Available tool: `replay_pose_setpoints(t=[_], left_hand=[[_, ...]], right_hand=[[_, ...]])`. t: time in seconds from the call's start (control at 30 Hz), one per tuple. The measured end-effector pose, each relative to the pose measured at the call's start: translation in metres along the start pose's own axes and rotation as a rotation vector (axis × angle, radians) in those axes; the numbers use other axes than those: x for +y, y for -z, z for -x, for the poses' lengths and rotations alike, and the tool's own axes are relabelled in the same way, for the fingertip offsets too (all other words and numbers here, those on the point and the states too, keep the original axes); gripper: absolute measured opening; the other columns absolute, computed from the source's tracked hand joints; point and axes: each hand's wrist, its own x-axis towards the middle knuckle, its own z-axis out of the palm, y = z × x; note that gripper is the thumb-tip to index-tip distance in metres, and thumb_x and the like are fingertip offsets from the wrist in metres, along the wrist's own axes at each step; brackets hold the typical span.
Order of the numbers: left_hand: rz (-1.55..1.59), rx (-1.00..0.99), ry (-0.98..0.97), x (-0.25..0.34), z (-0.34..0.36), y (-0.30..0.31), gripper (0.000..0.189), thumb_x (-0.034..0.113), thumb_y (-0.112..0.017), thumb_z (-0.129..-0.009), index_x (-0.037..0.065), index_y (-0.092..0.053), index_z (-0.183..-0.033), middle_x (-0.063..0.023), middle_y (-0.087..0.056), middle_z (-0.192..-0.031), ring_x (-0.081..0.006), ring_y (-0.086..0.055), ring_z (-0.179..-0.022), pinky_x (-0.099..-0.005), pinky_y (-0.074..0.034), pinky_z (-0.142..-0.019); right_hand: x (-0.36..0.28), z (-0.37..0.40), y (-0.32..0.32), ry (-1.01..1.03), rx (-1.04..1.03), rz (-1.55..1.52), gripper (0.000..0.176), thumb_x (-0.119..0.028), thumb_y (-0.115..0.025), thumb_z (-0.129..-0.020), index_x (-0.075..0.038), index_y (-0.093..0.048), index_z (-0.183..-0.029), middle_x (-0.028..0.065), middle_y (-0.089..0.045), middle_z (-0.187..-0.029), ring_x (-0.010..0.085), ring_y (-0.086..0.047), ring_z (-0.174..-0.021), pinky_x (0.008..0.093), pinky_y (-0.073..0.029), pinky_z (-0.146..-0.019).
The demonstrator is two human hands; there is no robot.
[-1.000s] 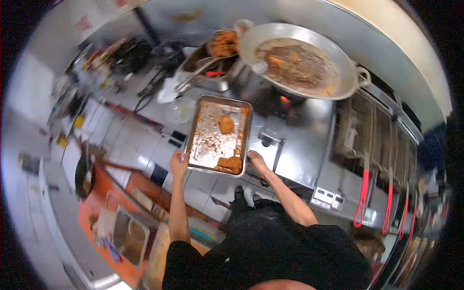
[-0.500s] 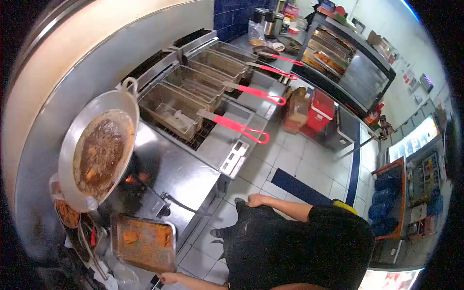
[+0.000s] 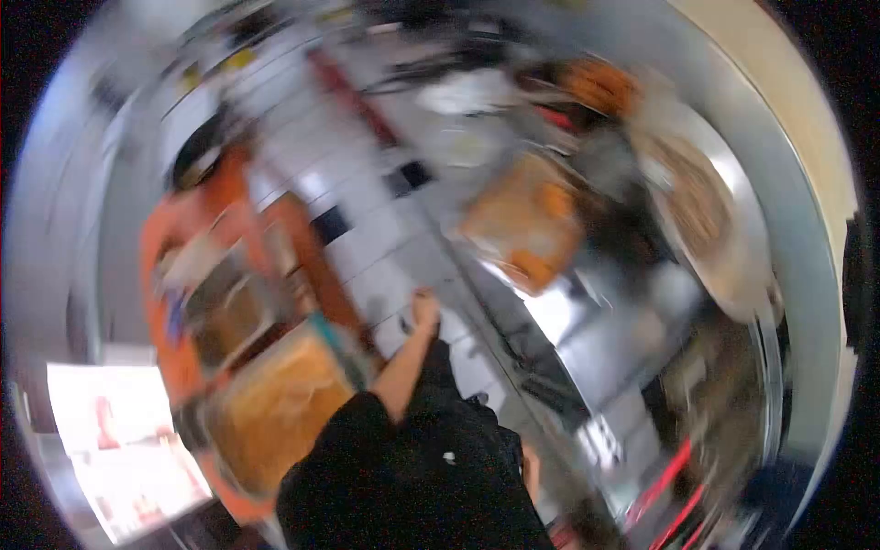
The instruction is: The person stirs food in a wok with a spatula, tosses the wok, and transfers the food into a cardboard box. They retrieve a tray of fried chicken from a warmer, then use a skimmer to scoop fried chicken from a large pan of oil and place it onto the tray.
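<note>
Both hands are smeared by motion. My left hand (image 3: 424, 310) reaches forward at the end of a bent arm, over the tiled floor, and its fingers are blurred. My right hand (image 3: 531, 466) hangs low beside my black shirt, partly hidden by it. Ahead to the right, on the steel counter, lies a metal tray (image 3: 490, 215) with orange-brown crumbs and lumps in it. Nearest on my left is a large tub (image 3: 240, 472) of pale orange powdery stuff, on an orange table (image 3: 163, 247).
A wide wok (image 3: 741, 215) stands on the right, beyond the tray. Red fryer-basket handles (image 3: 662, 481) stick out at the lower right. A smaller metal container (image 3: 261, 289) sits on the orange table. A bright lit panel (image 3: 119, 440) shows at lower left.
My view has swung round sharply, bringing the orange table in on the left and the wok over to the right. My left hand has come away from the tray's edge.
</note>
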Motion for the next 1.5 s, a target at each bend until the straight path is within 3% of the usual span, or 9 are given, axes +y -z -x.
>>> replay_pose_setpoints(t=[0.07, 0.13, 0.3, 0.37, 0.6, 1.07, 1.13, 1.23, 1.5], left_hand=[[0.234, -0.269, 0.553, -0.004, 0.005, 0.016, 0.027, 0.026, -0.052, -0.080, 0.001, -0.059, -0.086, -0.0174, -0.063, -0.083, -0.0293, -0.063, -0.067, -0.0399, -0.051, -0.059], [0.425, -0.446, 0.601, -0.045, -0.009, 0.007, 0.022, 0.025, -0.056, -0.072, 0.003, -0.061, -0.073, -0.0102, -0.063, -0.067, -0.0238, -0.059, -0.050, -0.0359, -0.049, -0.047], [0.199, -0.464, 0.485, -0.077, -0.063, 0.019, 0.030, 0.026, -0.055, -0.075, 0.005, -0.068, -0.092, -0.0154, -0.068, -0.090, -0.0300, -0.066, -0.084, -0.0402, -0.052, -0.076], [-0.004, -0.341, -0.028, -0.074, -0.099, 0.035, 0.033, 0.029, -0.055, -0.079, 0.006, -0.066, -0.099, -0.0164, -0.066, -0.099, -0.0328, -0.062, -0.093, -0.0413, -0.048, -0.084], [0.644, -0.160, 0.207, 0.065, -0.246, 0.230, 0.031, 0.033, -0.052, -0.086, 0.007, -0.064, -0.098, -0.0171, -0.065, -0.094, -0.0338, -0.062, -0.088, -0.0412, -0.048, -0.077], [0.058, 0.957, 0.386, 0.051, -0.368, 0.594, 0.022, 0.018, -0.061, -0.081, 0.007, -0.064, -0.100, -0.0106, -0.064, -0.079, -0.0180, -0.061, -0.069, -0.0303, -0.048, -0.065], [0.438, 1.177, 0.347, -0.016, -0.395, 0.639, 0.026, 0.019, -0.064, -0.080, 0.007, -0.059, -0.103, -0.0082, -0.062, -0.074, -0.0125, -0.057, -0.064, -0.0275, -0.046, -0.059], [0.057, 1.436, 0.513, -0.158, -0.434, 0.689, 0.042, 0.021, -0.066, -0.076, 0.003, -0.055, -0.112, -0.0198, -0.060, -0.100, -0.0293, -0.060, -0.088, -0.0376, -0.048, -0.079], [-0.302, 1.338, 1.136, -0.269, -0.466, 0.691, 0.040, 0.027, -0.067, -0.074, 0.003, -0.059, -0.104, -0.0165, -0.064, -0.094, -0.0328, -0.061, -0.092, -0.0436, -0.046, -0.084]], right_hand=[[-0.076, -0.036, 0.006, 0.049, -0.027, 0.192, 0.045, -0.036, -0.052, -0.089, 0.005, -0.060, -0.108, 0.0120, -0.064, -0.092, 0.0191, -0.058, -0.088, 0.0311, -0.043, -0.081], [-0.134, -0.072, -0.005, 0.145, -0.003, 0.086, 0.036, -0.027, -0.054, -0.092, 0.004, -0.058, -0.107, 0.0041, -0.059, -0.076, 0.0118, -0.053, -0.074, 0.0278, -0.043, -0.069], [-0.329, -0.114, -0.070, 0.595, -0.007, 0.427, 0.019, -0.008, -0.059, -0.086, -0.002, -0.058, -0.105, 0.0015, -0.054, -0.067, 0.0105, -0.049, -0.062, 0.0250, -0.041, -0.057], [-0.405, -0.136, -0.109, 0.639, -0.081, 0.538, 0.028, -0.003, -0.061, -0.083, -0.003, -0.055, -0.111, 0.0066, -0.059, -0.077, 0.0127, -0.056, -0.068, 0.0273, -0.045, -0.062], [-0.562, -0.264, -0.203, 0.813, -0.316, 0.858, 0.034, -0.014, -0.056, -0.088, -0.006, -0.050, -0.121, 0.0143, -0.061, -0.105, 0.0224, -0.061, -0.089, 0.0319, -0.050, -0.071], [-0.874, -0.481, -0.401, 0.791, -0.765, 0.844, 0.024, -0.017, -0.052, -0.091, -0.001, -0.056, -0.109, 0.0093, -0.062, -0.085, 0.0158, -0.060, -0.072, 0.0284, -0.048, -0.069], [-0.927, -0.488, -0.438, 0.953, -0.818, 0.814, 0.022, -0.014, -0.052, -0.090, -0.005, -0.056, -0.110, 0.0112, -0.064, -0.081, 0.0169, -0.062, -0.072, 0.0304, -0.050, -0.067], [-1.013, -0.487, -0.484, 1.014, -0.832, 0.794, 0.022, -0.013, -0.051, -0.091, -0.004, -0.055, -0.110, 0.0101, -0.064, -0.081, 0.0146, -0.061, -0.071, 0.0287, -0.050, -0.067], [-1.164, -0.530, -0.587, 1.113, -0.739, 0.700, 0.020, -0.013, -0.047, -0.093, -0.002, -0.058, -0.106, 0.0089, -0.062, -0.084, 0.0142, -0.058, -0.074, 0.0276, -0.047, -0.069]])
